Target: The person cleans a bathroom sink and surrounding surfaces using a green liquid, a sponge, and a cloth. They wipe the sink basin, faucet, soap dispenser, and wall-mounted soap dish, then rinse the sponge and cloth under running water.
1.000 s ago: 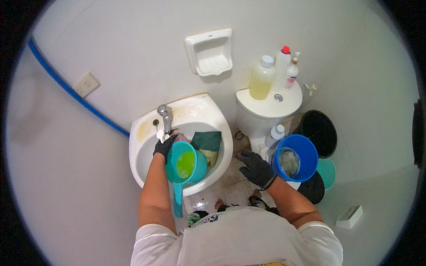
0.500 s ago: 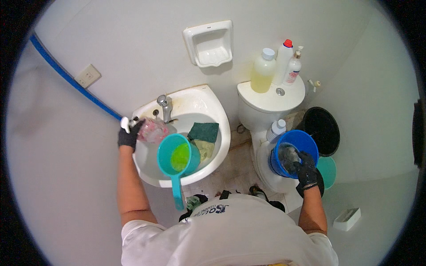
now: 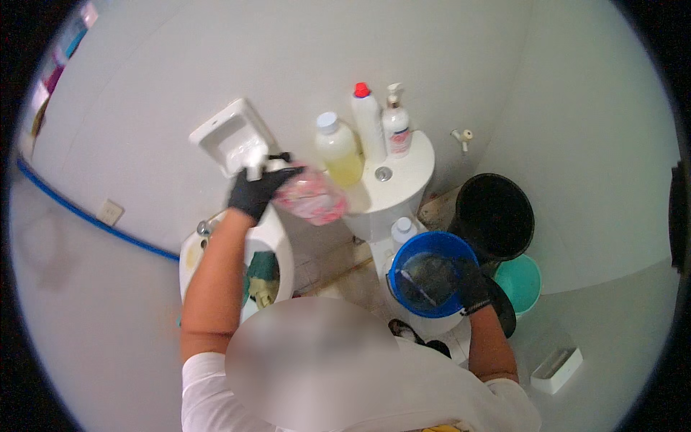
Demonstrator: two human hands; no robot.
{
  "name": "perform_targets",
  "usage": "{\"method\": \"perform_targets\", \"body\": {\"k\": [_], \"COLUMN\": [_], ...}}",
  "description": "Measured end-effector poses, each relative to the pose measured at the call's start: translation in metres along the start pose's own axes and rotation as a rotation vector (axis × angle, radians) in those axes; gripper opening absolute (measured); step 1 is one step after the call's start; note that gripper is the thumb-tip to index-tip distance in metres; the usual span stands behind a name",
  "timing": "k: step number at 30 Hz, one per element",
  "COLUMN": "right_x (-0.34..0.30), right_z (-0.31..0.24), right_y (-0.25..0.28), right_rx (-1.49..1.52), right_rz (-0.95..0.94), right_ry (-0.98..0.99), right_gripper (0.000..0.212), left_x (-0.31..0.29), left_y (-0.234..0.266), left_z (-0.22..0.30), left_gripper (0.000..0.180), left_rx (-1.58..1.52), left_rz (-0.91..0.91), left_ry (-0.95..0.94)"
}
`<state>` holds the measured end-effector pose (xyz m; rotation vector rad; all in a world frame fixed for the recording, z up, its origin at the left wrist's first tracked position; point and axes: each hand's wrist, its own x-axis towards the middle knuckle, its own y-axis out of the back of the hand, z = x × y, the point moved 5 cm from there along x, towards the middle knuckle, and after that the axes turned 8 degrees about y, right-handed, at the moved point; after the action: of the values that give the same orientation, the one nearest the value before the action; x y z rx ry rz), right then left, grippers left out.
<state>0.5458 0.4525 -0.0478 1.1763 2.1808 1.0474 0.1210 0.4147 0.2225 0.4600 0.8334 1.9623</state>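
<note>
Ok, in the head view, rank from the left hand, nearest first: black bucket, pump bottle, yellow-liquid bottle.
1. Yellow-liquid bottle: right of the left hand, on the tank lid.
2. Pump bottle: farther right, same lid.
3. Black bucket: farthest right.

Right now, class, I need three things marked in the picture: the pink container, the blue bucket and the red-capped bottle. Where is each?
Pink container point(image 3: 317, 198): head view, middle of its body.
Blue bucket point(image 3: 432, 243): head view, far inner wall.
Red-capped bottle point(image 3: 370, 129): head view, white body.
</note>
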Motion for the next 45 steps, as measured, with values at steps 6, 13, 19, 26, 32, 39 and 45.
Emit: {"method": "perform_targets", "body": {"k": [6,13,19,26,32,39,45], "right_x": [-0.023,-0.06,-0.068,-0.028,-0.014,0.03,0.05], "right_z": [0.029,0.071,0.102,0.075,-0.019,0.011,-0.224], "right_y": [0.022,0.034,0.024,0.019,0.07,0.001,-0.044], "right_rx": [-0.101,-0.001,-0.105,-0.015,-0.02,-0.391,-0.172], "right_rz": [-0.216,0.231,0.046,0.139,0.053,0.092,-0.024], "right_ry": [-0.159,-0.041,-0.081,0.092,-0.016,0.354,0.608], "right_gripper": [0.046,0.039,0.059,0.034,0.036,0.044,0.045], "left_x": [0.088,0.127,0.141,0.084,-0.04,-0.179,-0.211], "left_y": [-0.175,-0.26,-0.275,-0.249,-0.075,0.106,0.115], "left_z": [0.055,0.084,0.062,0.017,-0.088,-0.331,-0.378], "left_gripper": [0.064,0.073,0.066,0.088,0.056,0.063,0.032], "left_rx": [0.214,0.259,0.151,-0.055,0.261,0.901,0.834], "left_rz": [-0.046,-0.076,0.036,0.05,0.194,-0.046,-0.124], "left_ry": [0.016,0.159,0.148,0.036,-0.127,1.107,0.893]}}
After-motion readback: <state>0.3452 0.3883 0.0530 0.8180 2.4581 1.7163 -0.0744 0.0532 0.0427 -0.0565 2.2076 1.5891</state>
